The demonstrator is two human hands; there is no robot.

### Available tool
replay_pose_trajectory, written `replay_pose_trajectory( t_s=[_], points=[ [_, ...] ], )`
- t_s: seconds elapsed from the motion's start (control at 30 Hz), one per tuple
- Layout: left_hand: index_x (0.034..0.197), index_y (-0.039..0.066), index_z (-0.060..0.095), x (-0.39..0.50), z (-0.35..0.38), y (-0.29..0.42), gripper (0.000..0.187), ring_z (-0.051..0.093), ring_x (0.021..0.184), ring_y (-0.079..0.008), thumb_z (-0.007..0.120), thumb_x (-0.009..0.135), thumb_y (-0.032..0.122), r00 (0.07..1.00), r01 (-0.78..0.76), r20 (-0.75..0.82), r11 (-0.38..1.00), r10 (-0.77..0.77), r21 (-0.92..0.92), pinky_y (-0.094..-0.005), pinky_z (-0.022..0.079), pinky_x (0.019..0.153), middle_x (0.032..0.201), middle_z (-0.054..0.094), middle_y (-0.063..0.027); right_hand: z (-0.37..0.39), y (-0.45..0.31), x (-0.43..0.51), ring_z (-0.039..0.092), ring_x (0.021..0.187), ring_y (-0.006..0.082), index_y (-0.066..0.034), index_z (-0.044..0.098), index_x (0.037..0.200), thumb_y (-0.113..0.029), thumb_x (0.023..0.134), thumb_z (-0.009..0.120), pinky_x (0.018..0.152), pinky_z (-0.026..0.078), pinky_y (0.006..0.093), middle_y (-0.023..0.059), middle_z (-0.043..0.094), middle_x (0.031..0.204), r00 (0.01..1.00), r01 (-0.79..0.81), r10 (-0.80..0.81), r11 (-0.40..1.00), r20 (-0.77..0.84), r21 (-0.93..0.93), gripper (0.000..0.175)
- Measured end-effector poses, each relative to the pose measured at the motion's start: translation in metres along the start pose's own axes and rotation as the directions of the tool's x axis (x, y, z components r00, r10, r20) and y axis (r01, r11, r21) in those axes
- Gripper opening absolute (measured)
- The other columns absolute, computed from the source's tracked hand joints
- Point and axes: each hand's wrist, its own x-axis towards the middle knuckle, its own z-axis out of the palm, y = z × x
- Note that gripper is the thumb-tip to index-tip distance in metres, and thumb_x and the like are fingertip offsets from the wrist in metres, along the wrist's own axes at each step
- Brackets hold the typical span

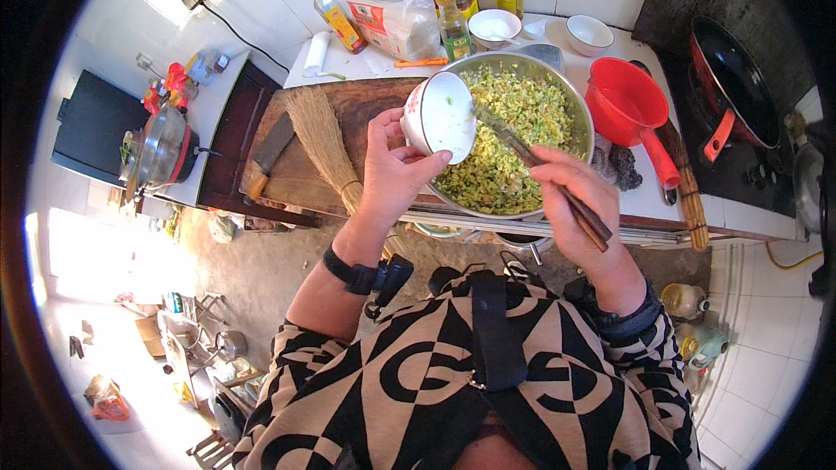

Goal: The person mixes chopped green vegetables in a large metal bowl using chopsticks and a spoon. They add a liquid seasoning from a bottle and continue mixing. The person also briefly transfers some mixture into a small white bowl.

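Observation:
My left hand [395, 173] grips a small white bowl [446, 121] with a dark rim and red marks on its outside. The bowl is tilted towards me, and a few green bits cling to its inside. A pair of dark wooden chopsticks [575, 205] is in my right hand [581, 202]. Their far ends, coated with bits of food, are over a large steel basin [583, 101]. Chopped yellow-green filling [522, 101] fills much of that basin. The small bowl hangs over the basin's left side and hides part of its rim.
On the left, a cleaver [273, 147] and a straw whisk broom [323, 137] lie on a wooden board [385, 94]. A red ladle [627, 104] lies right of the basin, near a wok [731, 85]. Sauce bottles [336, 16] and a white bowl [590, 36] stand behind.

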Motion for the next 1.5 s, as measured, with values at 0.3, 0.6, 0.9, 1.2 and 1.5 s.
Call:
replay_pose_trajectory(
  t_s=[0.3,0.6,0.9,1.2,1.5],
  points=[
    [0.117,0.0,0.034,0.006,-0.015,-0.014,0.056,0.056,0.084,-0.0167,0.068,0.073,0.004,0.964,0.134,-0.202,0.97,-0.175,-0.203,-0.0258,0.049,0.072,0.099,0.053,-0.0115,-0.022,0.016,0.003,0.06,0.089,0.0172,0.0035,0.059,0.097,0.002,0.084,0.05,0.081,0.047,0.0262,0.0138,0.06,0.107,0.95,-0.247,0.283,0.94,-0.131,0.236,0.016],
    [0.111,0.0,0.043,0.024,-0.078,-0.059,0.041,0.054,0.092,-0.0218,0.066,0.079,0.013,0.868,0.169,-0.346,0.868,-0.356,-0.467,-0.0304,0.048,0.079,0.106,0.052,-0.0106,-0.069,0.047,0.0,0.055,0.072,0.0059,0.0007,0.062,0.092,-0.003,0.083,0.054,0.064,0.042,0.0192,0.0037,0.063,0.082,0.88,-0.475,0.464,0.866,-0.1,-0.156,0.013],
    [0.107,-0.001,0.049,0.031,-0.078,-0.077,0.032,0.053,0.097,-0.0217,0.062,0.082,0.013,0.827,0.274,-0.349,0.858,-0.441,-0.434,-0.0338,0.046,0.086,0.106,0.052,-0.0106,-0.025,0.016,-0.023,0.05,0.061,0.0053,0.0019,0.06,0.085,0.003,0.077,0.056,0.052,0.038,0.0196,0.0051,0.06,0.077,0.943,-0.22,0.275,0.938,0.186,-0.268,0.009],
    [0.117,-0.005,0.039,0.046,-0.082,-0.094,0.041,0.051,0.101,-0.0259,0.057,0.084,0.01,0.818,0.211,-0.327,0.776,-0.473,-0.594,-0.0344,0.051,0.084,0.113,0.047,-0.0174,-0.009,-0.004,-0.003,0.062,0.075,0.0114,0.002,0.062,0.093,0.0,0.083,0.053,0.066,0.049,0.0215,0.0081,0.063,0.085,0.904,-0.418,0.425,0.9,0.036,-0.126,0.013],
    [0.118,-0.005,0.04,0.06,-0.085,-0.103,0.037,0.053,0.099,-0.0276,0.054,0.088,0.013,0.744,0.088,-0.382,0.646,-0.549,-0.758,-0.0351,0.053,0.082,0.114,0.047,-0.0159,0.002,0.001,-0.003,0.063,0.073,0.0145,0.0016,0.061,0.097,-0.005,0.084,0.056,0.066,0.051,0.0234,0.0099,0.064,0.086,0.843,-0.525,0.521,0.851,-0.131,0.008,0.015]
  ],
)
